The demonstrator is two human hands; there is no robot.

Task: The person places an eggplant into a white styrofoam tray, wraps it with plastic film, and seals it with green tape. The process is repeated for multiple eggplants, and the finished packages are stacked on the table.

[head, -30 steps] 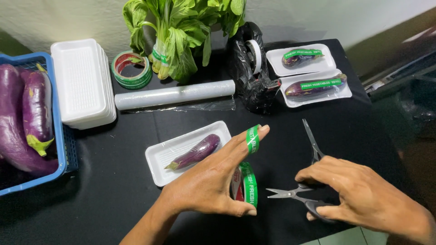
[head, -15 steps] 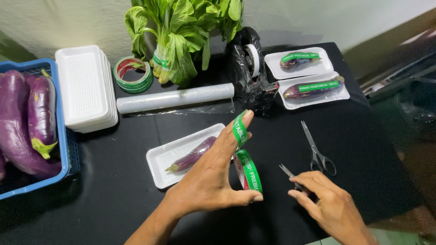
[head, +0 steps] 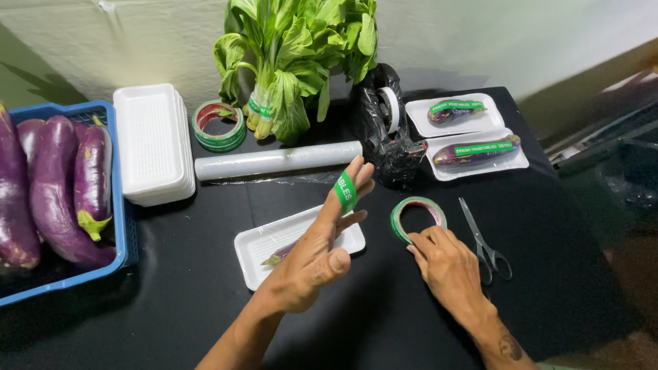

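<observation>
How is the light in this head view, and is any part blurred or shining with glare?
In the head view, light is soft and even; the leafy greens cast a faint shadow on the wall behind. The plastic wrap roll shows a mild sheen, no harsh glare. The left hand and right hand look sharp; the far right edge lies dark and indistinct.

Right hand (head: 449, 264) released scissors (head: 485, 241); tape roll (head: 418, 218) now lies on table.
</observation>
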